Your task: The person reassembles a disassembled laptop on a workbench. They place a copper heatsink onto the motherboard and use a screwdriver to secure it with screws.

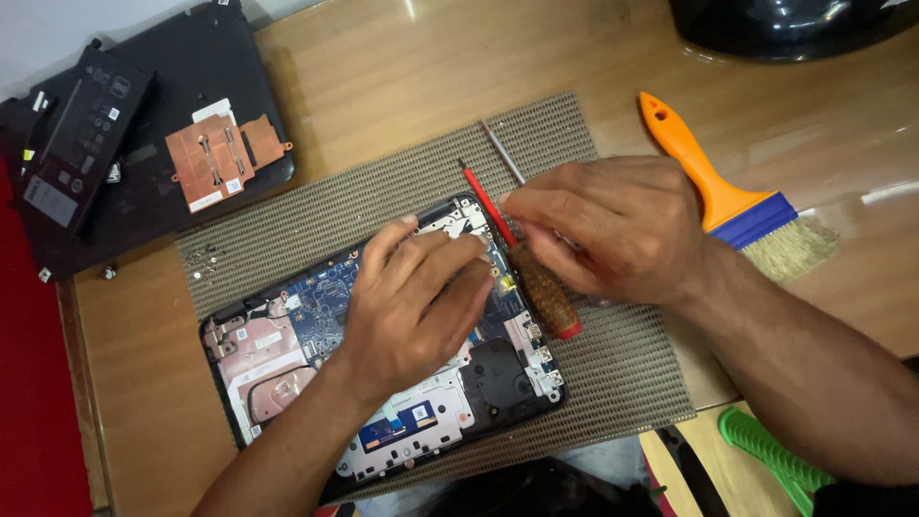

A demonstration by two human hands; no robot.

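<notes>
At the far left of the wooden desk lies a black laptop bottom cover, with a long black battery pack resting across its left part and a copper heat sink on its middle. Just right of it begins a woven grey mat, where a few tiny screws sit near its left edge. On the mat lies the opened laptop, its blue motherboard and a round black fan showing. The left hand rests palm down on the board, fingers loosely bent and gripping nothing I can make out. The right hand is curled at the laptop's upper right corner; whether it pinches anything is hidden. A red-shafted screwdriver with a mottled brown handle lies under it, beside a thin metal tool. Further right lies an orange-handled paintbrush, and a green ribbed handle below.
</notes>
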